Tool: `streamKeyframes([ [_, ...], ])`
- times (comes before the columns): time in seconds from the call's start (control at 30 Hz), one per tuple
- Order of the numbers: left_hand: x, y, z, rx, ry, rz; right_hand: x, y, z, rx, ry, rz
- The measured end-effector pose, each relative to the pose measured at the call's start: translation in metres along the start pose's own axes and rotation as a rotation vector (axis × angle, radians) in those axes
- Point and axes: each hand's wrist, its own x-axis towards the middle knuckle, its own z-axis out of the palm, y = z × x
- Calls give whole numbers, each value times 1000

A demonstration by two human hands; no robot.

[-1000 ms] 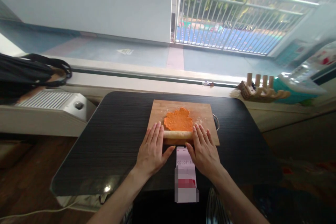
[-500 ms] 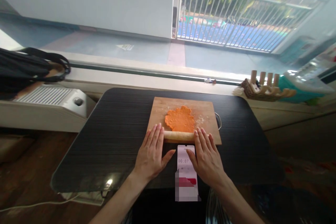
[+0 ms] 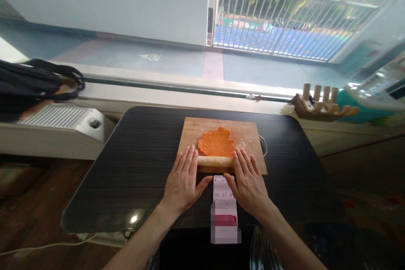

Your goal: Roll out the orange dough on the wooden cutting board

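At ctr-left of frame, the L hand is laid flat over the left end of the rolling pin, fingers straight & close tog., thumb spread; nothing is clamped. If more weight is put on this side, the orange dough may be left thinner there. At ctr, the dough is spread on the cutting board, right against the pin; whether its near edge is caught underneath can't be told. Sticking is prob. the main risk: flour-like powder is seen only in patches, so dough could be lifted w/ the pin & its rim torn. Below, the phone is set close to both thumbs & could be nudged if the hands are drawn back. At ctr-right, the R hand is laid likewise on the pin's right end, thumb apart, no grip closed. If the pin is pulled too far twd the bottom of frame, it could be run off the board, or the board slid.

Materials, l. to r.: the bench is finished in dark, fine-streaked wood grain w/ rounded corners; the board is made of pale wood, approx. rectangular; the dough is matte, pebbly, flattened, w/ a lobed upper outline; the pin is shaped as a plain pale cylinder, apparently wood; the phone is seen as a slim slab w/ a pale lit screen; the board's handle is bent into a shiny metal loop.
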Motion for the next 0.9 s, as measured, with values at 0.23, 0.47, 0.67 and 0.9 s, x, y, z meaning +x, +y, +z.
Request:
streamKeyframes([
  [0.23,10,-3,5,-3,-5,-18,11,5,4,-3,-1,-2],
  [0.47,45,-17,14,-15,-25,-34,45,14,5,13,-18,48],
  [0.67,7,-2,-1,13,-21,8,2,-2,0,-11,-1,-11],
  [0.9,23,-9,8,-3,-15,-20,20,8,5,12,11,-4],
])
